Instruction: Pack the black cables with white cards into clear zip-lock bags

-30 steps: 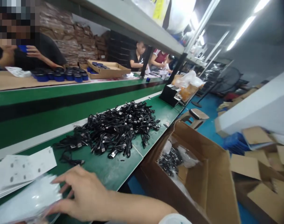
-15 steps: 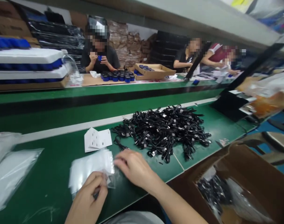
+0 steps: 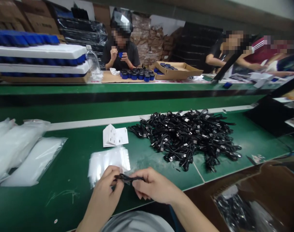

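Print on the white cards [image 3: 115,136] is unreadable.

The left hand [image 3: 105,187] and right hand [image 3: 154,186] face each other just apart, low in the view, each grip closed in a pinch, the fingertips [image 3: 137,180] pointing inward. The left forearm [image 3: 93,219] rises steeply from the near edge, while the right forearm [image 3: 192,216] slants in from the near right.

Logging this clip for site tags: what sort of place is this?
Probably a factory packing line: a long green workbench holds a heap of black cables beside clear plastic bags, while a person at a far bench handles blue-lidded containers.
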`<state>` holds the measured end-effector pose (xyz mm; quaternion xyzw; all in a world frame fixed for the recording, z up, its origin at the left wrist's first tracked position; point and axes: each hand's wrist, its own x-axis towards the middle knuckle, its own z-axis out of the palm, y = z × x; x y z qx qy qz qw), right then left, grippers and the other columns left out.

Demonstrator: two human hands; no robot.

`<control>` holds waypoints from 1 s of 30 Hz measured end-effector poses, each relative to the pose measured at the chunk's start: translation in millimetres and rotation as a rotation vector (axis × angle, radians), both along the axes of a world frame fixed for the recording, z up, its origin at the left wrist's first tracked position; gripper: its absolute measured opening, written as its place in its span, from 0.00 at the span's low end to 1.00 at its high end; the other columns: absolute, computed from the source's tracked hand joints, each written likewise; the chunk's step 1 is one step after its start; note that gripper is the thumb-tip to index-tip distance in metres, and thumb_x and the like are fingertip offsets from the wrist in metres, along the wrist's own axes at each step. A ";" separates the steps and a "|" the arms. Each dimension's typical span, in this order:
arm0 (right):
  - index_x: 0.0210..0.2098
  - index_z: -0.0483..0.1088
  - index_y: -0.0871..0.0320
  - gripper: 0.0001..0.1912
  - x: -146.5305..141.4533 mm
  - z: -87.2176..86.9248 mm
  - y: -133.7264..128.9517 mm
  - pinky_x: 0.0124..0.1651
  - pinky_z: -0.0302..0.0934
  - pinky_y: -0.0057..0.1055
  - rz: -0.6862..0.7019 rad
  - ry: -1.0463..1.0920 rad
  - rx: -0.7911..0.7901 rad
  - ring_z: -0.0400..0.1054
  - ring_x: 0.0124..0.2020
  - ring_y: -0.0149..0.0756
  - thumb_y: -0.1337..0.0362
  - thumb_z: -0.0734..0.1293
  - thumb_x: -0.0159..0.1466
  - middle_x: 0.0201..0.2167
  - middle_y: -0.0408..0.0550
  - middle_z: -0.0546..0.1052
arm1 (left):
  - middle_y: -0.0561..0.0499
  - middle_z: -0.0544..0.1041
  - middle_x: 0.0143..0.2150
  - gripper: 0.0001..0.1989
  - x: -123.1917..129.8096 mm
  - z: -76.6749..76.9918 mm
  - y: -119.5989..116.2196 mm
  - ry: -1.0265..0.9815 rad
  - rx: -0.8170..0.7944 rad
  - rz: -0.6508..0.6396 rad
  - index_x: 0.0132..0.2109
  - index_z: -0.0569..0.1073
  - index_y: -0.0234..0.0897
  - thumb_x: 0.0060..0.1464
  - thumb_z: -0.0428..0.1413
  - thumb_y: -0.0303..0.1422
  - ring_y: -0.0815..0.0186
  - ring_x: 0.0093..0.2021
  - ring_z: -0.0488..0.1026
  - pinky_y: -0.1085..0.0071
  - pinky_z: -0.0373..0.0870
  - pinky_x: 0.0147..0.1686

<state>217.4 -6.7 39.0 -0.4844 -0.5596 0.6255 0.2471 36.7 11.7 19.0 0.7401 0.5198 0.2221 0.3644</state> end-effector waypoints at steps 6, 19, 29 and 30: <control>0.32 0.71 0.60 0.15 0.1 3.3 -7.1 0.23 0.50 0.21 -0.002 -0.163 0.175 0.55 0.19 0.25 0.70 0.54 0.65 0.18 0.38 0.63 | 0.45 0.67 0.47 0.16 -2.7 -1.0 -10.5 0.078 0.078 0.101 0.27 0.67 0.38 0.58 0.43 0.37 0.61 0.43 0.73 0.64 0.71 0.41; 0.43 0.70 0.59 0.13 -16.5 20.3 -20.5 0.35 0.59 0.29 0.082 -0.648 0.454 0.71 0.32 0.39 0.71 0.56 0.64 0.32 0.50 0.76 | 0.44 0.66 0.54 0.09 -5.1 -5.8 -23.7 0.155 0.348 0.035 0.30 0.66 0.39 0.56 0.46 0.29 0.59 0.53 0.67 0.61 0.68 0.48; 0.48 0.67 0.56 0.16 -5.1 13.3 -18.8 0.36 0.62 0.26 -0.029 -0.202 0.330 0.67 0.33 0.33 0.73 0.58 0.62 0.33 0.46 0.72 | 0.41 0.61 0.54 0.05 4.8 5.1 -25.8 0.222 0.630 -0.035 0.30 0.67 0.37 0.51 0.50 0.24 0.51 0.53 0.61 0.53 0.64 0.48; 0.46 0.68 0.56 0.15 -3.4 12.6 -18.6 0.32 0.61 0.24 -0.030 -0.118 0.273 0.67 0.30 0.32 0.72 0.58 0.63 0.30 0.44 0.72 | 0.41 0.61 0.54 0.05 4.3 6.3 -25.2 0.216 0.634 -0.031 0.30 0.66 0.37 0.50 0.50 0.24 0.51 0.54 0.61 0.53 0.64 0.48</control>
